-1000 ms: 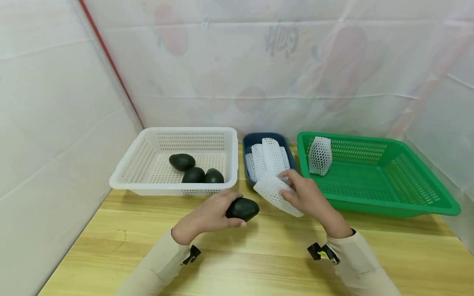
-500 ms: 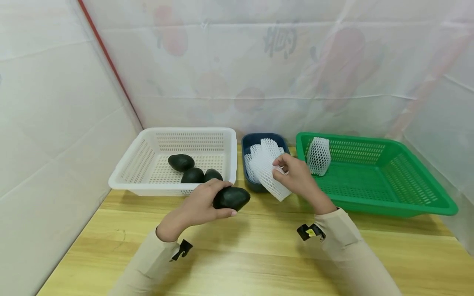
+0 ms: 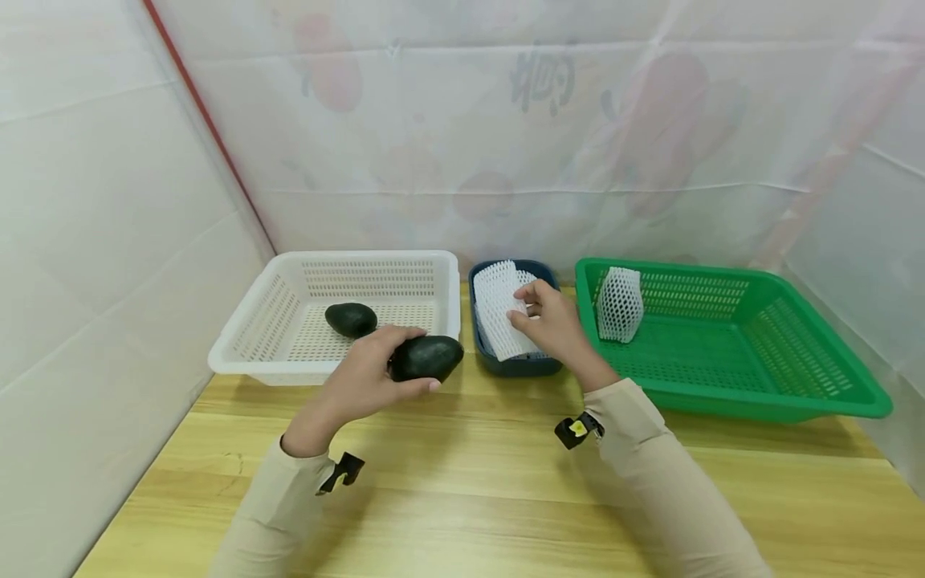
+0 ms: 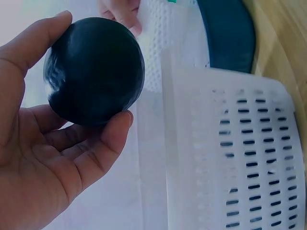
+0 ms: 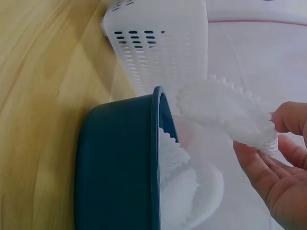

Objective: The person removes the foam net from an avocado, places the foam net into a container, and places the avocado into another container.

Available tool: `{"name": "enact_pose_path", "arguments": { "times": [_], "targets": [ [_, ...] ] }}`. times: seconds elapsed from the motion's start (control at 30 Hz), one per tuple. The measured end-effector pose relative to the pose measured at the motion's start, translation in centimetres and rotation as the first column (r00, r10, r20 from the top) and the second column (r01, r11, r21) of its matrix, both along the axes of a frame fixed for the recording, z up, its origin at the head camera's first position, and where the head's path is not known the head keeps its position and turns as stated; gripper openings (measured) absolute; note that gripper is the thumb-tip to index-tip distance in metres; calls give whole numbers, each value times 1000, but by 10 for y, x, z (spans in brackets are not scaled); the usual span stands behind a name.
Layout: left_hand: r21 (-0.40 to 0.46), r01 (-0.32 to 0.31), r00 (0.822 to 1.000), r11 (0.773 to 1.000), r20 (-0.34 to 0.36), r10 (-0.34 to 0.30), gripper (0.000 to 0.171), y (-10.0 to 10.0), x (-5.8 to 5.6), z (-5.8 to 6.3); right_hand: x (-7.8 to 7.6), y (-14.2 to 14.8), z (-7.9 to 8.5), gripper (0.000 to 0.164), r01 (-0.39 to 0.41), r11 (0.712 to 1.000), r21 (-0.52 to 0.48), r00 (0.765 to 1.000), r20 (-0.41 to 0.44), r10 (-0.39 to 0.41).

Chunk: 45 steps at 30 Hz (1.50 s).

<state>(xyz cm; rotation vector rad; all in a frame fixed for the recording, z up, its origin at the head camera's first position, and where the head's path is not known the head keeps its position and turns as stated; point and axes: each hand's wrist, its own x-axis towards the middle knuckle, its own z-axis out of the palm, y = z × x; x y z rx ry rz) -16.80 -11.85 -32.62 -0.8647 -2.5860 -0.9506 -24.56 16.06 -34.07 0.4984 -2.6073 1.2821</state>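
Observation:
My left hand [image 3: 361, 373] grips a dark green avocado [image 3: 429, 359] over the front right corner of the white basket [image 3: 253, 368]. In the left wrist view, thumb and fingers curl round that avocado [image 4: 96, 72], whose rounded end shows. Over the navy bin [image 3: 520, 368], my right hand [image 3: 555, 325] pinches a white foam net sleeve [image 3: 499, 309] by its edge. The right wrist view shows the sleeve's mouth [image 5: 220, 108] partly spread, above more foam nets [image 5: 180, 191] in the bin. One avocado [image 3: 351, 319] lies in the basket; my left hand hides the area beside it.
A green basket [image 3: 759, 399] stands at the right, with a bulging white foam net [image 3: 620, 305] in its left back part. Wooden tabletop [image 3: 462, 482] stretches in front of the containers. A pale sheet [image 3: 433, 136] hangs behind them.
Both hands have moved left and back: the left carries the avocado to the white basket's corner, the right draws the foam net sleeve across the navy bin.

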Motion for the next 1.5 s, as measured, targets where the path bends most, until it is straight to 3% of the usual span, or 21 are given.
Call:
{"name": "enact_pose_path", "arguments": {
  "times": [0.4,0.63,0.97,1.13,1.37,1.5],
  "targets": [
    [-5,-65,998,998,20,65,60,-15,-9,2,-13,-3,-6,52,-10,996,92,995,96,2],
    [-13,-77,997,997,-5,77,60,-19,-13,4,-11,-3,-5,54,2,994,107,999,53,-7],
    [-10,-92,996,996,19,92,60,-20,-14,7,-9,-2,-5,53,5,992,126,998,62,-12],
    [-7,-106,994,994,18,106,61,-22,-15,9,-3,-3,-1,54,-11,983,184,998,60,0],
    [-5,-189,980,982,62,189,65,-26,-21,11,10,-5,13,58,-67,940,334,997,55,52],
    [-3,-248,965,969,84,247,64,-28,-25,9,21,-10,19,59,-106,926,363,993,85,80]
  ]
}}
